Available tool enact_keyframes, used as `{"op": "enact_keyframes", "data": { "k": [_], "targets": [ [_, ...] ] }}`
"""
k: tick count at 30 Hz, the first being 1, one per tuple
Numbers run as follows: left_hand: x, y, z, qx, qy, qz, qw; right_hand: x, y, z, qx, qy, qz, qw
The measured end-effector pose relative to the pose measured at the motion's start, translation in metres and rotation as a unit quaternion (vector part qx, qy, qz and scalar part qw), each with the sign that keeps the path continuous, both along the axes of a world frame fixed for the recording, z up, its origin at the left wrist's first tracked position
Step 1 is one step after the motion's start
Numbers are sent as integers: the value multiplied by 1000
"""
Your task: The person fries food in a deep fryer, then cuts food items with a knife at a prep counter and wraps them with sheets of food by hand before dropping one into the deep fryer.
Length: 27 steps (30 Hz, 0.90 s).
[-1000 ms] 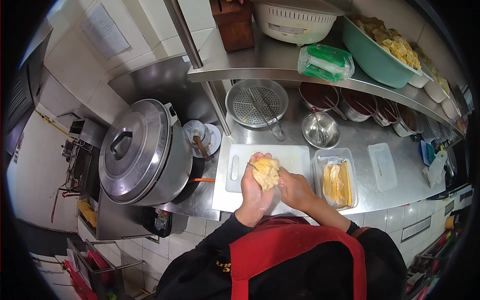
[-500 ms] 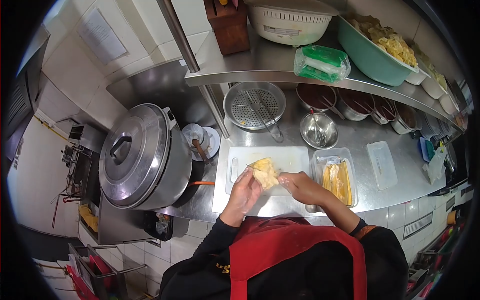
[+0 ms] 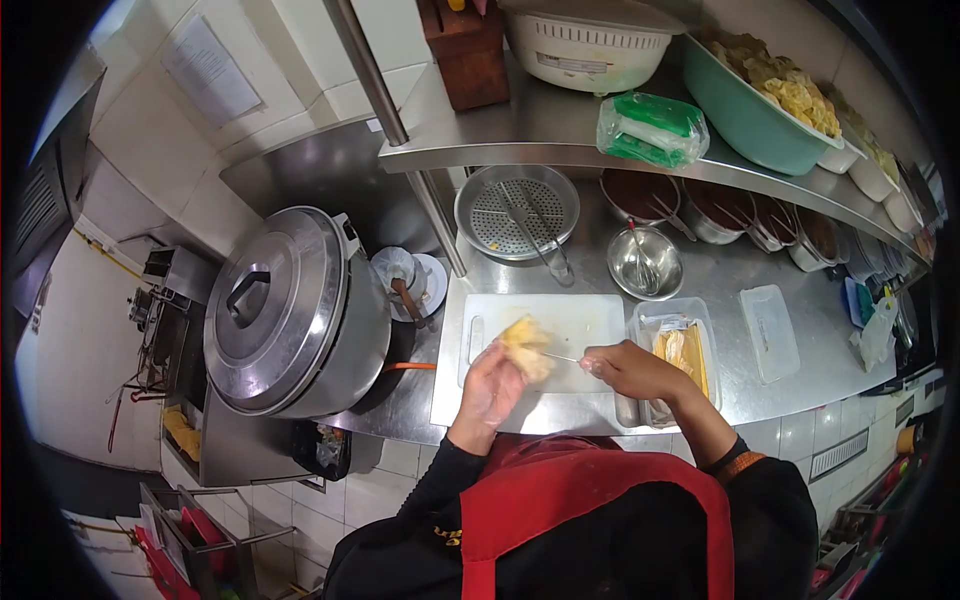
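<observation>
My left hand [image 3: 493,388] holds a pale yellow, folded piece of food [image 3: 527,348] over the white cutting board [image 3: 590,318]. The piece is blurred, and its exact kind cannot be made out. In my right hand [image 3: 632,372], closed fingers grip a thin metal utensil [image 3: 563,358] that points left toward the food. Whether it is a skewer or a slim blade is unclear; its far end is hidden at the food. Just right of the board stands a clear plastic container [image 3: 716,335] with flat yellow pieces [image 3: 690,348] inside, partly covered by my right forearm.
A large lidded steel pot [image 3: 290,310] stands at left. Behind the board are a perforated steel pan [image 3: 515,190] with tongs and a steel bowl [image 3: 645,270] with a whisk. A translucent lid [image 3: 767,333] lies at right. A steel shelf [image 3: 560,155] overhangs the back.
My right hand has drawn back to the right, and the thin metal utensil now shows between it and the food. My left hand still holds the food in nearly the same place.
</observation>
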State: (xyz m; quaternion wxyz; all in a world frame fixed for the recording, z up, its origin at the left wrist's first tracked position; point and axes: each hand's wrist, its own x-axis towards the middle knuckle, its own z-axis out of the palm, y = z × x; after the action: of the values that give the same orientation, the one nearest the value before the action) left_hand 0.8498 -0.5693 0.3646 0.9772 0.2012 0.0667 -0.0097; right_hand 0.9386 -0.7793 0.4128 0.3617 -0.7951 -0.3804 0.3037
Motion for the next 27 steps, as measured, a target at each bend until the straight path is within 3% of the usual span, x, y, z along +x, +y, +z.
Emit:
{"op": "enact_keyframes", "data": {
  "k": [3,7,10,13,16,19,22,25,27],
  "targets": [
    [-1,31,-15,-26,13,45,999,10,-9,-38,-22,83,-45,995],
    [-10,46,-6,-22,31,18,999,6,19,-94,-110,-91,-160,977],
    [-6,30,-4,-54,24,-22,998,22,47,-147,-172,-126,-191,958],
    [-4,14,-3,-36,58,-28,997,13,49,-154,-123,-329,-235,906],
    [0,7,-8,-61,5,-30,998,32,32,-176,17,-361,-195,912],
    [5,4,-19,-54,-17,-41,998,22,17,-128,71,-71,-300,949],
    [11,-5,-22,-53,36,-35,997,27,-28,-104,74,-45,-371,925],
    [13,-10,-22,-14,68,-64,995,34,-96,-100,148,-60,-439,884],
    [17,-14,-29,-11,76,-84,994,31,-141,-103,89,-92,-466,875]
  ]
}}
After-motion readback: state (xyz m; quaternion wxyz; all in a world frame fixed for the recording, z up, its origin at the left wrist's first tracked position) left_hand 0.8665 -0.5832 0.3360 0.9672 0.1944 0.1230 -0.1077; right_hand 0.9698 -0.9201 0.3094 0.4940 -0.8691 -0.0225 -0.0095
